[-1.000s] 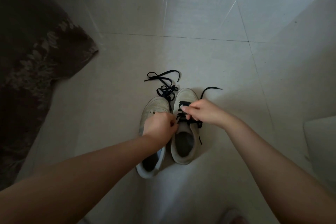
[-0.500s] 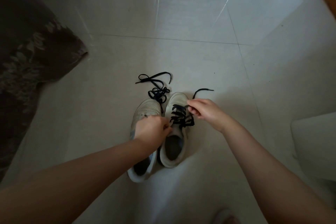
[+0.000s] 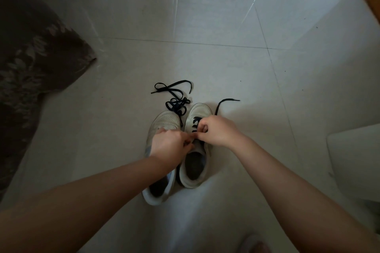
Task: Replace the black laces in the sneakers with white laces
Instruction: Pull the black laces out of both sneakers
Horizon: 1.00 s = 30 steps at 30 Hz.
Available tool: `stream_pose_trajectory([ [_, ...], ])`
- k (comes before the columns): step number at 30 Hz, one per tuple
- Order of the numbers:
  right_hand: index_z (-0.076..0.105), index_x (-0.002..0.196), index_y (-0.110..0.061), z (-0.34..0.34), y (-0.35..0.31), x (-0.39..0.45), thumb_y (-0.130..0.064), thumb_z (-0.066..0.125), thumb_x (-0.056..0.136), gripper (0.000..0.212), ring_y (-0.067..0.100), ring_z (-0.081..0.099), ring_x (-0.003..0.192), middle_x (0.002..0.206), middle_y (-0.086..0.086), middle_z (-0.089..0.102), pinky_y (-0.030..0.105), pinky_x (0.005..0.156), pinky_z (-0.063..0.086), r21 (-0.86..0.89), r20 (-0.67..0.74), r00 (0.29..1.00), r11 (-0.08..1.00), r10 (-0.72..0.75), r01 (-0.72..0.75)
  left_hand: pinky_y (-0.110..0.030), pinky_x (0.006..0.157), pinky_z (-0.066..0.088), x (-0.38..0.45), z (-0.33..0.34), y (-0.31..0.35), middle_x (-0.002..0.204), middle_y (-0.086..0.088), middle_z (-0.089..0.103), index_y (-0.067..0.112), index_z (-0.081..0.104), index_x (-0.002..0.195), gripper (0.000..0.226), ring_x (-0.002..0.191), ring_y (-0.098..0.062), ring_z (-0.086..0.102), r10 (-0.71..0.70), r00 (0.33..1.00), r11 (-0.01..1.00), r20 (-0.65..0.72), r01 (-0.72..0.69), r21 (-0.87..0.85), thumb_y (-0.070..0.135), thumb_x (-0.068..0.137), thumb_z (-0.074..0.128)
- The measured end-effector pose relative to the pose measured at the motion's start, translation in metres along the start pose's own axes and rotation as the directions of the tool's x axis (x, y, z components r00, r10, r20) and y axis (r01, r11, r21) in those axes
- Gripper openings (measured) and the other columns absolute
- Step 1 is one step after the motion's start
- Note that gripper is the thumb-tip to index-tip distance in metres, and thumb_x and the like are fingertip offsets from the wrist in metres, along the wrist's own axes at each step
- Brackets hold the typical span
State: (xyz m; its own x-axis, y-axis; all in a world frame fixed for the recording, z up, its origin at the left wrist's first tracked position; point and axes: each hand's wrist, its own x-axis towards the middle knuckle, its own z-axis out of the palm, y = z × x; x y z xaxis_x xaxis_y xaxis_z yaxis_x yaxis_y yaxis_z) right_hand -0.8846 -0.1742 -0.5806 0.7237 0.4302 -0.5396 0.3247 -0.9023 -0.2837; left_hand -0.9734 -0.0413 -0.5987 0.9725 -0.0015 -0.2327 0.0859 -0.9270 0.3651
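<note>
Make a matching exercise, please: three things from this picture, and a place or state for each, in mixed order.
Things:
1. left sneaker
2. right sneaker
3. loose black lace

States:
A. black lace partly threaded
B. heaped on the floor by the toes
C. no lace in the eyelets that show

Pairs: 1-C, 2-A, 3-B

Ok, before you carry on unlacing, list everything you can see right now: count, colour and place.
sneakers: 2, white, side by side on the floor, centre
loose lace: 1, black, in a tangle on the floor by the toes
threaded lace: 1, black, in the sneaker on the right, one end trailing on the floor
floor: pale tiles
patterned fabric: 1, dark brown, left edge
pale object: 1, right edge, unclear
left hand: pinches the threaded lace
right hand: pinches it too
</note>
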Motion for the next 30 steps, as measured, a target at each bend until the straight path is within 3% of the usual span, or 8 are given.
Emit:
stream_pose_trajectory([
  [7, 0.058, 0.088, -0.027, 0.008, 0.002, 0.002, -0.046, 0.064, 0.083, 0.021, 0.013, 0.055, 0.085, 0.085, -0.012, 0.054, 0.025, 0.064, 0.034, -0.027, -0.101, 0.991, 0.996, -0.086, 0.084, -0.029, 0.095, 0.031, 0.0, -0.001, 0.0, 0.1, 0.005, 0.067, 0.028, 0.066, 0.101, 0.028, 0.097, -0.015, 0.06, 0.0, 1.0, 1.0, 0.029, 0.0, 0.025, 0.048, 0.091, 0.05],
  [9, 0.059, 0.093, -0.024, 0.009, 0.003, 0.001, -0.04, 0.063, 0.085, 0.018, 0.016, 0.054, 0.094, 0.09, -0.01, 0.054, 0.025, 0.067, 0.032, -0.058, -0.15, 0.973, 0.984, -0.174, 0.168, -0.029, 0.095, 0.031, 0.0, -0.001, 0.0, 0.1, 0.005, 0.067, 0.027, 0.066, 0.098, 0.028, 0.097, -0.016, 0.06, -0.001, 0.999, 1.0, 0.032, 0.0, 0.031, 0.048, 0.091, 0.05],
  [13, 0.057, 0.1, -0.02, 0.01, 0.0, 0.0, -0.025, 0.052, 0.088, 0.014, 0.022, 0.05, 0.107, 0.108, 0.0, 0.058, 0.028, 0.079, 0.03, -0.229, -0.114, 0.945, 0.934, -0.305, 0.274, -0.029, 0.094, 0.032, 0.0, 0.0, 0.001, 0.098, 0.005, 0.067, 0.026, 0.066, 0.097, 0.03, 0.094, -0.015, 0.06, 0.003, 0.999, 0.999, 0.036, -0.005, 0.054, 0.05, 0.09, 0.049],
  [17, 0.059, 0.108, -0.025, 0.007, -0.002, 0.0, -0.028, 0.054, 0.087, 0.022, 0.019, 0.045, 0.112, 0.112, -0.004, 0.055, 0.03, 0.09, 0.028, -0.24, -0.088, 0.932, 0.916, -0.351, 0.322, -0.028, 0.095, 0.032, 0.001, 0.0, 0.001, 0.099, 0.006, 0.067, 0.028, 0.066, 0.101, 0.03, 0.096, -0.014, 0.06, 0.003, 1.0, 0.999, 0.029, -0.004, 0.048, 0.05, 0.09, 0.05],
  [23, 0.068, 0.093, -0.018, 0.016, 0.0, 0.002, -0.013, 0.058, 0.083, 0.016, 0.022, 0.049, 0.101, 0.096, -0.001, 0.058, 0.025, 0.077, 0.017, -0.344, -0.204, 0.844, 0.844, -0.495, 0.412, -0.027, 0.093, 0.031, 0.0, 0.0, 0.002, 0.099, 0.004, 0.068, 0.027, 0.067, 0.101, 0.031, 0.095, -0.016, 0.061, 0.002, 1.0, 0.999, 0.021, -0.003, 0.054, 0.049, 0.091, 0.049],
  [25, 0.066, 0.088, -0.016, 0.017, 0.003, 0.002, -0.008, 0.058, 0.082, 0.013, 0.023, 0.05, 0.097, 0.095, -0.001, 0.058, 0.025, 0.078, 0.02, -0.24, -0.3, 0.848, 0.895, -0.437, 0.376, -0.027, 0.092, 0.032, -0.001, 0.0, 0.002, 0.098, 0.004, 0.068, 0.026, 0.067, 0.099, 0.03, 0.095, -0.017, 0.061, -0.008, 1.0, 0.999, 0.022, 0.007, 0.04, 0.048, 0.091, 0.049],
  [27, 0.065, 0.085, -0.012, 0.012, 0.007, 0.002, -0.005, 0.057, 0.084, 0.01, 0.022, 0.054, 0.09, 0.093, 0.001, 0.059, 0.027, 0.078, 0.031, -0.002, -0.454, 0.837, 0.94, -0.305, 0.341, -0.026, 0.092, 0.033, 0.0, 0.0, 0.001, 0.097, 0.004, 0.068, 0.025, 0.066, 0.097, 0.028, 0.095, -0.018, 0.061, -0.021, 0.999, 1.0, 0.026, 0.021, 0.01, 0.047, 0.091, 0.05],
  [30, 0.062, 0.09, -0.007, 0.0, 0.014, 0.002, -0.006, 0.054, 0.09, 0.009, 0.01, 0.05, 0.085, 0.094, -0.002, 0.053, 0.02, 0.076, 0.039, 0.394, -0.532, 0.847, 0.887, 0.006, 0.242, -0.027, 0.094, 0.032, 0.0, 0.001, -0.001, 0.093, 0.005, 0.068, 0.026, 0.066, 0.094, 0.027, 0.092, -0.016, 0.061, -0.022, 0.999, 1.0, 0.035, 0.023, -0.011, 0.047, 0.092, 0.049],
])
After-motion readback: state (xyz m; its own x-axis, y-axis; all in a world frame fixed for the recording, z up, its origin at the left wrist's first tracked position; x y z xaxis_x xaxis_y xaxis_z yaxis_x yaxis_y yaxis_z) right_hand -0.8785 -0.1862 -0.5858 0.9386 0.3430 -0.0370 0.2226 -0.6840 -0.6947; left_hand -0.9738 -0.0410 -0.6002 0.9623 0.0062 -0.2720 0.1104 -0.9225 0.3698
